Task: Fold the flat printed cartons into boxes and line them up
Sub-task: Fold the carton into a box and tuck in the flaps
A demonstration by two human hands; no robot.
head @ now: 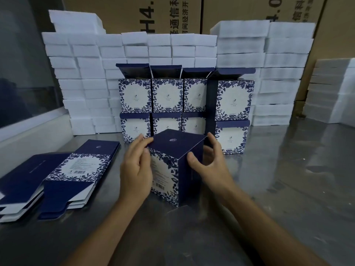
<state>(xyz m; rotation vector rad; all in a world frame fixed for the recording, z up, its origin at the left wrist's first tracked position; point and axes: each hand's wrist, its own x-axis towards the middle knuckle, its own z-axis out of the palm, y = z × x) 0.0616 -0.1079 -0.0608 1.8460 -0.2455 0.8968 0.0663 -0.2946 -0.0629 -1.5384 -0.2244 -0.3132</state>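
The box stood upright on the bench, one corner edge turned toward the person, its dark blue lid face shut on top. The left hand lay flat against the box's left printed side, fingers fairly straight and pressing, fingertips up by the lid's left edge. The right hand cupped the box's dark right side, thumb on the near panel and fingers curled round toward the back edge, so it gripped the box. Both hands sat level with the box, one each side, neither clearly nearer. Its long axis ran vertical. Straight beyond the box, well within reach by my reckoning, stood the stacked boxes, two tiers high, upper lids open. So the coming move looked like a push or lift directly away from the person. Left of the box lay the flat cartons in a fanned pile. Behind the stacked boxes rose the white foam blocks.
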